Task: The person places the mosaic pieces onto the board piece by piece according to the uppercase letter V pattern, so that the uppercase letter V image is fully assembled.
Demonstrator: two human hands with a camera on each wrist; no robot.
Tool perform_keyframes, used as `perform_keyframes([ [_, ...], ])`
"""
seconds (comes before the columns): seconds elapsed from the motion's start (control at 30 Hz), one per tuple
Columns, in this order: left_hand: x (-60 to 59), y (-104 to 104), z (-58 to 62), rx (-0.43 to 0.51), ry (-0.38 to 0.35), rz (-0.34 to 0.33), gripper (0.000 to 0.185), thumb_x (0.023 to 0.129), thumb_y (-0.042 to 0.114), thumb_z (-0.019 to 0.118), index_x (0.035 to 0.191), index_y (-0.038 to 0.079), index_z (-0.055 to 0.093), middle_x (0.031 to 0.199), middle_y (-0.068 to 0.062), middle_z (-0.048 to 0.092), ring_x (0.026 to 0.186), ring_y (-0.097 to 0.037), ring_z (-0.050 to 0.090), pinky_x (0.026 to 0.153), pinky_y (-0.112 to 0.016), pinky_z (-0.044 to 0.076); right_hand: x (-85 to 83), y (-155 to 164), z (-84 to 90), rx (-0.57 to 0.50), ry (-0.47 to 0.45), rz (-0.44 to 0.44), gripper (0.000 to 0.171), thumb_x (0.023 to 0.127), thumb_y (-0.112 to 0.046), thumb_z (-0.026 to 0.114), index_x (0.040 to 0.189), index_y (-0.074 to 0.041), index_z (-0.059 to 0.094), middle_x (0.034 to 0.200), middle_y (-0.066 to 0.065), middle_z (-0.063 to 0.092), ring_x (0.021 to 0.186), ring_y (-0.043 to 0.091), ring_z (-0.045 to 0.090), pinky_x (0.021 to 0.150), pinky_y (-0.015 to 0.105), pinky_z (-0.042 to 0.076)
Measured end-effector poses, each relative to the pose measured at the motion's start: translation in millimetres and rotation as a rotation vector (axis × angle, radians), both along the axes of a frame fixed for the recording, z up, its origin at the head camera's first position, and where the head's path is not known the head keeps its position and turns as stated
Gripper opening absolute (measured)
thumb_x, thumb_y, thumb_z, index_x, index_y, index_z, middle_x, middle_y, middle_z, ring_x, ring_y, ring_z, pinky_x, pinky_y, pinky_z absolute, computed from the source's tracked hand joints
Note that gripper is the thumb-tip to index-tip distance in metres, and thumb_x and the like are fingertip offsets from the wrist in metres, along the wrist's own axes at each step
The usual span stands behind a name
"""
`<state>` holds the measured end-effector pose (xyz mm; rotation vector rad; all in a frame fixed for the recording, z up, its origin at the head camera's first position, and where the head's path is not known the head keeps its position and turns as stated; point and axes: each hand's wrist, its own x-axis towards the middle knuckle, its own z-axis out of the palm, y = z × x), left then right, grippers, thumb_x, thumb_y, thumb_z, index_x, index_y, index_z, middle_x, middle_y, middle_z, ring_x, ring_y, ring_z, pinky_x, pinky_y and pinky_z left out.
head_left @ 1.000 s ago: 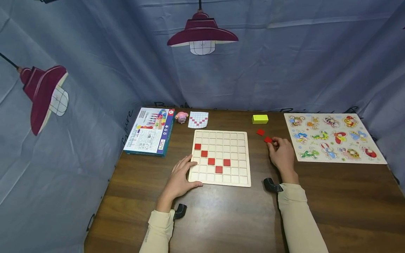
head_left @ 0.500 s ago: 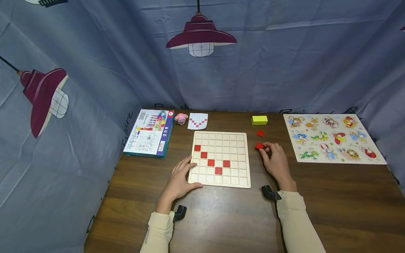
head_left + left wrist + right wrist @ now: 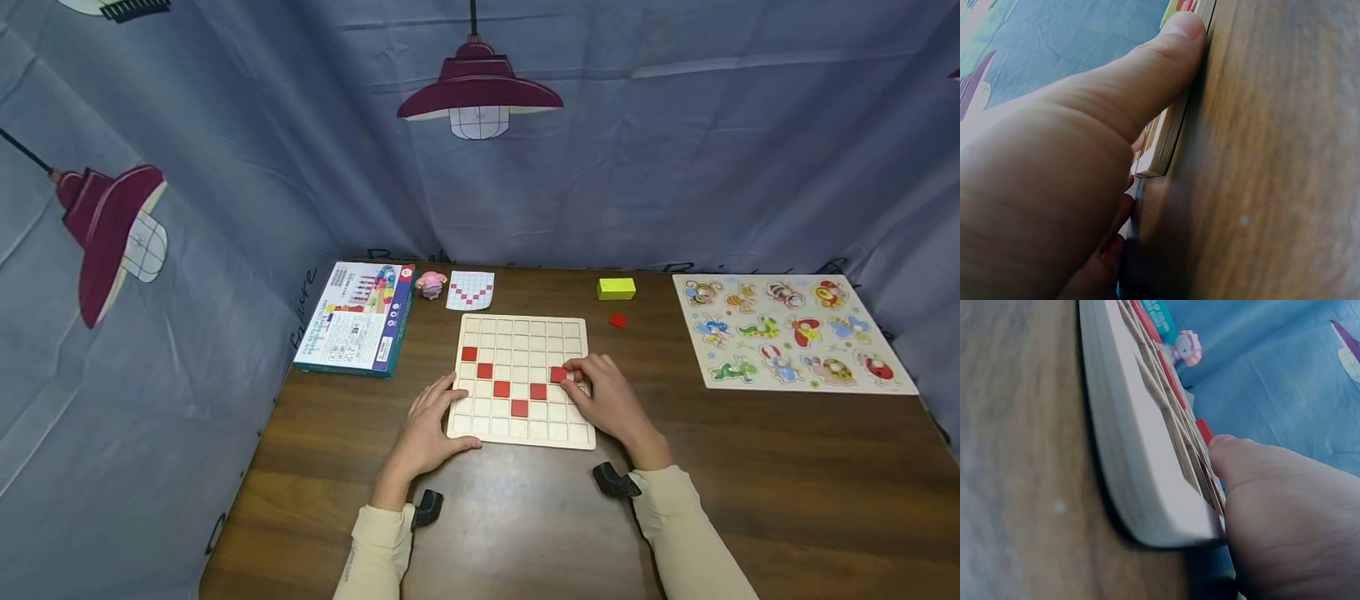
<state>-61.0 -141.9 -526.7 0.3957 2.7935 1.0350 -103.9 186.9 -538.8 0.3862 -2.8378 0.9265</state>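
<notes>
Head view. A grid board (image 3: 525, 333) lies square to the table edge. Five red tiles sit in cells as a descending diagonal that turns upward: a V with its right arm unfinished. The right hand (image 3: 607, 400) pinches a sixth red tile (image 3: 558, 375) over the next cell at 1 o'clock of the last placed tile; whether it is seated cannot be told. The tile is square, flat, edges parallel to the grid, with no long axis. The left hand (image 3: 427, 421) grips the board's near-left corner. One spare tile (image 3: 618, 320) lies at 1 o'clock of the board; the pattern card (image 3: 470, 290) at 12 o'clock shows a full V, so probably one more tile remains.

Left wrist view. The thumb (image 3: 1141, 81) presses the board's edge.

Right wrist view. The thumb (image 3: 1241, 456) touches the red tile (image 3: 1204, 430) on the board (image 3: 1141, 456).
</notes>
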Motion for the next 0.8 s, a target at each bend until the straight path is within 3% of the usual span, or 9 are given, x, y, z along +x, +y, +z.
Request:
perform_keyframes([
  [0.8, -1.2, 0.3, 1.4, -0.005, -0.009, 0.004, 0.082, 0.072, 0.049, 0.091, 0.139, 0.015, 0.059, 0.167, -0.005, 0.034, 0.155, -0.031, 0.028, 0.128, -0.056, 0.021, -0.7, -1.2, 0.7, 0.009, -0.013, -0.029, 0.024, 0.093, -0.026, 0.073, 0.113, -0.015, 0.075, 0.088, -0.002, 0.061, 0.085, 0.015, 0.046, 0.07, 0.03, 0.039],
])
